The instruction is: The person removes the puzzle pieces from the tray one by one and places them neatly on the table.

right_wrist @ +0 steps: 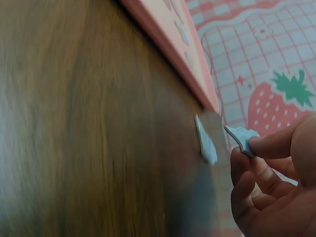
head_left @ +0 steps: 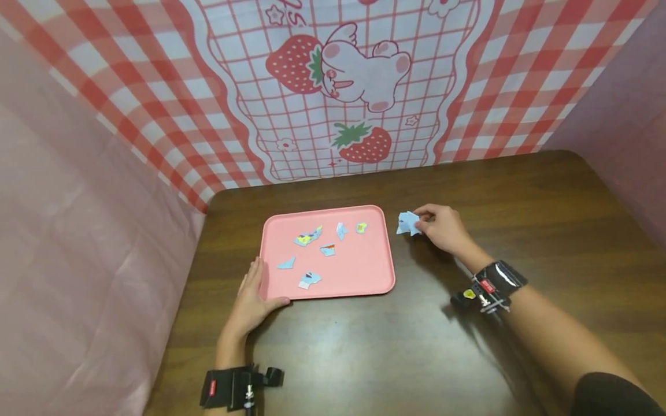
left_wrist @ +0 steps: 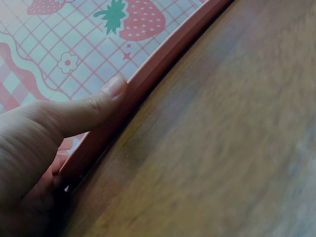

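Note:
A pink tray lies on the table, with several irregular, flat, light-blue pieces spread over it; some carry yellow or red print, such as the long yellow-marked piece. At the tray's near left corner rests my left hand, its fingers along the left side and its thumb on the near rim. Right of the tray, my right hand pinches a light-blue flat piece between thumb and fingers. Below that piece, a second light-blue piece lies on the wood, apart from the tray.
The brown wooden table extends around the tray. Behind it hangs a red-and-white checked cloth with strawberries. Pink cloth borders the left side. Black straps with small devices are on both wrists.

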The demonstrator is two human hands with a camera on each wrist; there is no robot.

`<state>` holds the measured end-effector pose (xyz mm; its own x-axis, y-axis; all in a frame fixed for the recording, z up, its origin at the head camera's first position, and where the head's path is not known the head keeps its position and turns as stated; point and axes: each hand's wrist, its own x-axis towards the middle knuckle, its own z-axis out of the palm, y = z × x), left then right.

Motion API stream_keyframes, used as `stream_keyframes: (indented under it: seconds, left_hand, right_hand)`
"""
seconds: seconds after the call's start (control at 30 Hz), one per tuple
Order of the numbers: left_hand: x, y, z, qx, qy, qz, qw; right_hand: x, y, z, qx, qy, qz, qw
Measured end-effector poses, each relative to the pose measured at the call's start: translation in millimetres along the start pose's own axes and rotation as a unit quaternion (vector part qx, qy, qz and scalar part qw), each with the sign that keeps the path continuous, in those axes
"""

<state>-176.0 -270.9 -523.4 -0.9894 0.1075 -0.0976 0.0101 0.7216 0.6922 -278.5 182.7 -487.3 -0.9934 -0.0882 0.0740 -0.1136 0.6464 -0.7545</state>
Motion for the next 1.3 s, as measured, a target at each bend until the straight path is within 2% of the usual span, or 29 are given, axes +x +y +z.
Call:
stream_keyframes:
  seconds: [0.23, 0.43, 0.87, 1.1, 1.3]
  left_hand:
    - [-0.4, -0.5, -1.1, -0.005, -0.001, -0.009, 1.0]
    - [-0.1, 0.9, -2.2, -0.003, -0.001, -0.006, 1.0]
    - [-0.6, -1.1, -2.0, 0.001, 0.008, 0.019, 0.9998]
    - [-0.7, -0.3, -1.6, 0.0, 0.004, 0.012, 0.9999]
    - [-0.6, -0.9, -1.2, 0.0, 0.001, 0.009, 1.0]
  right_hand:
    - [8.5, 21, -7, -0.028, 0.033, 0.019, 0.9989]
    - [12.1, 32, -12, -0.045, 0.038, 0.04, 0.9975]
    - [16.1, 28, -11, -0.091, 0.039, 0.061, 0.9933]
    - [16.6, 28, -9, -0.113, 0.035, 0.082, 0.9896]
    - [15.4, 28, -7, -0.112, 0.037, 0.083, 0.9895]
